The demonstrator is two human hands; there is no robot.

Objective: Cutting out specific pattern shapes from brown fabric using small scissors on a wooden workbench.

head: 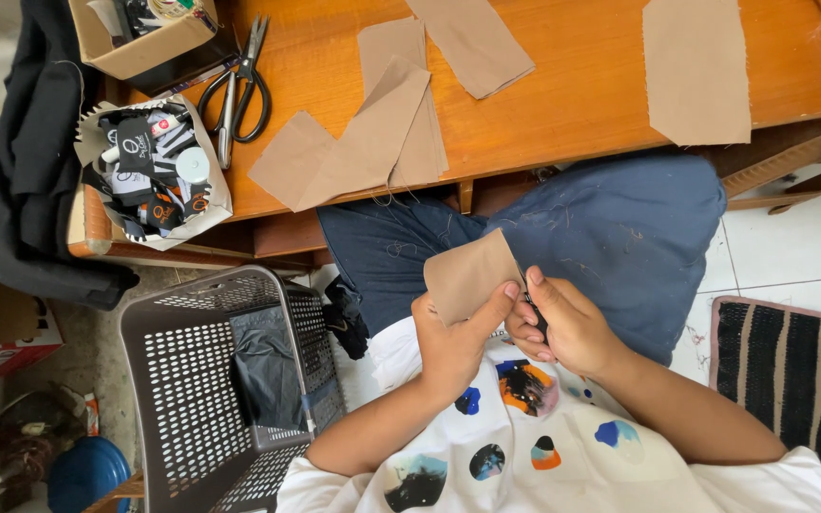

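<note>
My left hand (453,337) pinches a small tan fabric piece (467,274) between thumb and fingers, holding it up over my lap. My right hand (567,323) is closed around a small dark tool (534,312), whose tip meets the right edge of the fabric; the tool is mostly hidden by my fingers. Both hands are close together above my blue-trousered knees (620,237).
A wooden table (572,85) ahead carries more tan fabric pieces (372,133), another tan piece (696,66), large scissors (239,85), and a cardboard box (144,38). A paper tray of small items (149,171) sits at its corner. A grey perforated basket (220,380) stands at my left, a striped mat (795,370) at my right.
</note>
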